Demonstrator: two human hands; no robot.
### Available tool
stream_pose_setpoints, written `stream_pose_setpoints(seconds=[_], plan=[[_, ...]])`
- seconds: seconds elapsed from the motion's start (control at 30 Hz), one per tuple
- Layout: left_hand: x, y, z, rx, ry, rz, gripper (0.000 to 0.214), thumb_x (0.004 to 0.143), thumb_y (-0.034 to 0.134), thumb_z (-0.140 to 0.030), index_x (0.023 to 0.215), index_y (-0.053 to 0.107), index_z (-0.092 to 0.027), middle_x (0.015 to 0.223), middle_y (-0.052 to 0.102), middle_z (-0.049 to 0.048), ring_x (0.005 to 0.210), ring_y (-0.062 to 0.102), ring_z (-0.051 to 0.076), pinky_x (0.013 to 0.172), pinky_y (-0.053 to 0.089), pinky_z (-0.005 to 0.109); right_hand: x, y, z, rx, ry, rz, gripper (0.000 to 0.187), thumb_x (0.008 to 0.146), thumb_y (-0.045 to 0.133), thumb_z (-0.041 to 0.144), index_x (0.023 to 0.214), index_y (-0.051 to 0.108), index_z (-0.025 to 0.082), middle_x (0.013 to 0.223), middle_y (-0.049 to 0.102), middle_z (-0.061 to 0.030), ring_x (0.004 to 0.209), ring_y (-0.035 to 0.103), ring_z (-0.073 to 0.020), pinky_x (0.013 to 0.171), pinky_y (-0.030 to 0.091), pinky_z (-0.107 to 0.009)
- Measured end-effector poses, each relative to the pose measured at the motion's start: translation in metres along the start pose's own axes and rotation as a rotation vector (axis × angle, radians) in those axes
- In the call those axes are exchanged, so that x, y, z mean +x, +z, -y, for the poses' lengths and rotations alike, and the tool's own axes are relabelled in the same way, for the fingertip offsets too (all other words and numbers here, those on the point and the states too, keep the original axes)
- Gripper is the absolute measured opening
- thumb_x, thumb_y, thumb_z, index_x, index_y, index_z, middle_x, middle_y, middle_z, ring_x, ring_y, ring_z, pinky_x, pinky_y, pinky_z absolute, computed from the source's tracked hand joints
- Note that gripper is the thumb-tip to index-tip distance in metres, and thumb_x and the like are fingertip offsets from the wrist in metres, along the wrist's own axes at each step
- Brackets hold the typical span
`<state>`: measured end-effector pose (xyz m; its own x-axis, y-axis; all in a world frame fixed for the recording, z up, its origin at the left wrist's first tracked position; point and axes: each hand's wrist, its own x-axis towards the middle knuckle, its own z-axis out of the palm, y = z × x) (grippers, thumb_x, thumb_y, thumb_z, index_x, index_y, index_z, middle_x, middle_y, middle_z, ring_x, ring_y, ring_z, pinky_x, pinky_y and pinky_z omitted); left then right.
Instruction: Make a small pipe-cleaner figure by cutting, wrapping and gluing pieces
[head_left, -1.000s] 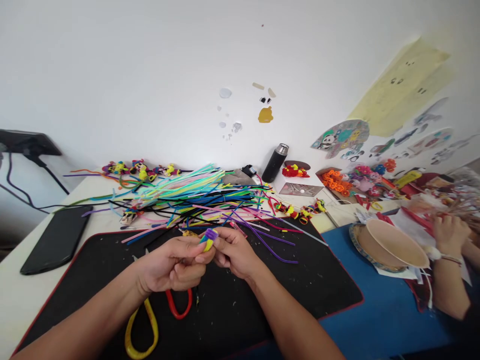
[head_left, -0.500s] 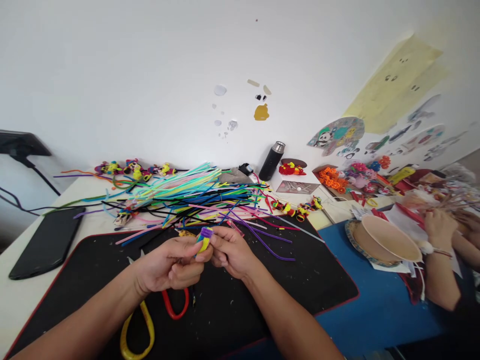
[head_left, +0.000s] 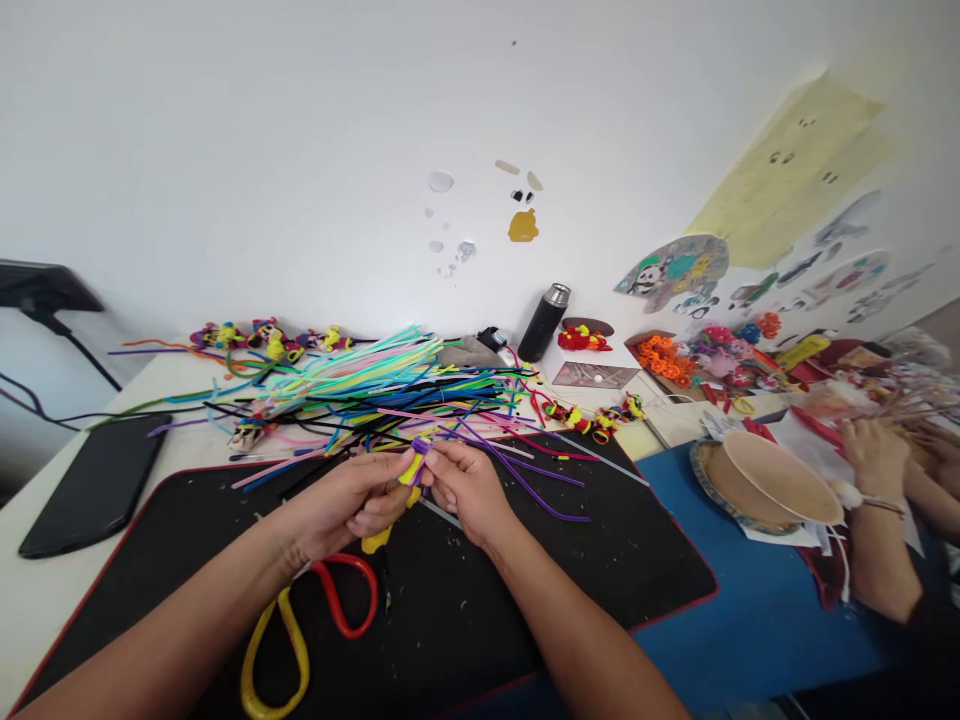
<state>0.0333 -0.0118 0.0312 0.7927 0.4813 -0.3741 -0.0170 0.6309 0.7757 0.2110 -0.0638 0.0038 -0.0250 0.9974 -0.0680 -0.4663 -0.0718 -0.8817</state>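
Between my two hands is a small purple and yellow pipe cleaner piece (head_left: 414, 468), held just above the black mat. My left hand (head_left: 356, 500) is closed around its left side. The thumb and fingers of my right hand (head_left: 466, 485) pinch it from the right. Scissors (head_left: 349, 598) with one red and one yellow handle lie under my left wrist; their blades are mostly hidden. Behind my hands spreads a loose pile of many-coloured pipe cleaners (head_left: 375, 385). A yellow object (head_left: 376, 541) shows partly beneath my left fingers.
A black phone (head_left: 90, 485) lies at the left. Small pipe cleaner figures (head_left: 270, 338) line the wall, and others (head_left: 596, 415) lie right of the pile. A black bottle (head_left: 544, 322) stands at the back. At the right, another person's hand (head_left: 874, 460) is beyond a pink bowl (head_left: 784, 478).
The held piece has turned and shifted slightly up and right, showing more yellow. My left hand has moved a little upward, uncovering more of the red scissor handle.
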Motion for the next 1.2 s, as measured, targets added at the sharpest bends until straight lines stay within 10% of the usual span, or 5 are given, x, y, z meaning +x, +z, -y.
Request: stream_pose_setpoints(seconds=[0.23,0.53,0.8,1.2], plan=[[-0.001,0.013,-0.001,0.261,0.114,-0.198,0.061,0.080,0.074,-0.079,0.081,0.052,-0.022,0.050,0.037,-0.0114,0.044,0.017,0.006,0.041,0.011,0.020,0.008,-0.004,-0.012,-0.142,-0.037,-0.084,0.043,0.079,0.085,0.055,0.099,0.079,0.017,0.068,0.065,0.0017,0.041,0.032,-0.0052,0.041,0.021,-0.023],[-0.008,0.012,-0.012,0.861,0.368,-0.380,0.033,0.085,0.076,-0.053,0.083,0.064,-0.022,0.074,0.064,0.0004,0.069,0.054,0.020,0.060,0.037,0.027,0.004,0.003,-0.009,-0.393,-0.121,-0.128,0.035,0.086,0.076,0.052,0.096,0.076,0.018,0.057,0.047,0.0061,0.049,0.031,-0.0100,0.048,0.025,-0.026],[-0.005,0.009,-0.002,1.321,0.309,-0.502,0.032,0.099,0.048,-0.053,0.083,0.053,-0.026,0.073,0.065,0.0053,0.065,0.060,0.027,0.062,0.035,0.033,0.003,0.008,-0.008,-0.521,-0.197,-0.194,0.030,0.087,0.073,0.045,0.097,0.078,0.018,0.057,0.048,0.0055,0.054,0.037,-0.0130,0.052,0.032,-0.026],[-0.002,0.008,0.004,1.426,0.275,-0.518,0.027,0.104,0.036,-0.045,0.087,0.045,-0.027,0.076,0.065,0.0080,0.071,0.066,0.031,0.064,0.034,0.035,0.002,0.011,-0.009,-0.523,-0.180,-0.161,0.030,0.090,0.071,0.046,0.098,0.076,0.018,0.057,0.041,0.0077,0.054,0.033,-0.0119,0.053,0.029,-0.026]])
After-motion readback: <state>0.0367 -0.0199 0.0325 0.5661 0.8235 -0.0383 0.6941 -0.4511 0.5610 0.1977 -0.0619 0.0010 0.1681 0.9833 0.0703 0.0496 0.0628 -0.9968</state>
